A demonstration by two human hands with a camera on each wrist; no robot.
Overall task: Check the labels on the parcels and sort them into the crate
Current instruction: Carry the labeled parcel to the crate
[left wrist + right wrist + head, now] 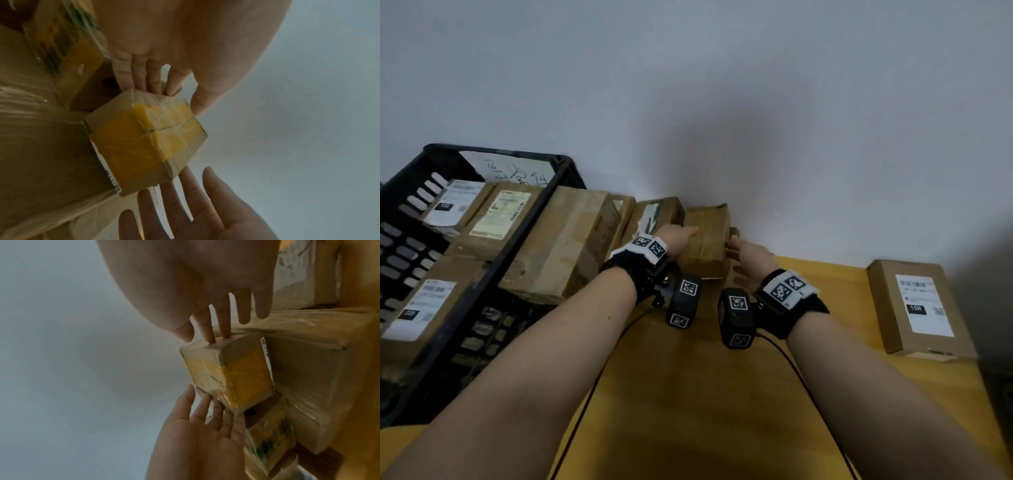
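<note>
Bare forearms, each wearing a black wrist strap point(640, 270) behind the fingers with white square-code tags, a black tagged camera block point(683, 301) beneath, black cable point(585, 394) trailing.

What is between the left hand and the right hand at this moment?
A small cardboard parcel with yellow tape lies between them. The left hand touches one end with straight fingers, and the right hand is open at the other. Both wrist views show it.
</note>
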